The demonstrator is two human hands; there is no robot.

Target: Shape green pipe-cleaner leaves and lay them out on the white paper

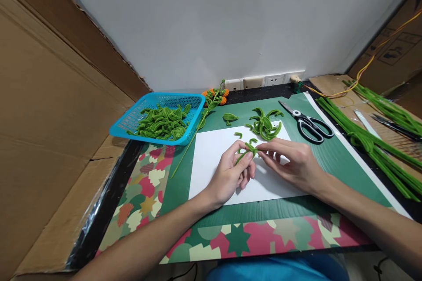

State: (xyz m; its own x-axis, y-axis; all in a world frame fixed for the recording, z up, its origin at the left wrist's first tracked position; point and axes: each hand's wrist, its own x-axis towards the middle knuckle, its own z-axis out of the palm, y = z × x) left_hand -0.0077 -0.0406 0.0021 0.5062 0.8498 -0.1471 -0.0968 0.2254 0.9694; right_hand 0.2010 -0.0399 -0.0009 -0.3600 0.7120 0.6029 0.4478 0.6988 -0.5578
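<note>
Paper (206,156) lies white beneath both hands in the head view, perhaps so that small green work shows clearly against it. Just above it, the left hand (232,171) pinches a fuzzy green piece (251,149) between thumb and forefinger, the other fingers curled below, which seems to make this the steadying side. The right hand (292,158) brings thumb and forefinger together on the piece's right end, its remaining fingers loosely bent, apparently for fine control there. Beyond the fingertips, small bits (238,134) and a pile (264,124) of leaves sit within easy reach. Scissors (302,119) lie with blades pointing wallward and handles nearer the person, which suits a right-hand grasp. On the left, a basket (193,131) holds many loose leaves (161,125), its walls likely keeping them from scattering; on the right, stems (379,153) lie bundled, presumably to stay together
</note>
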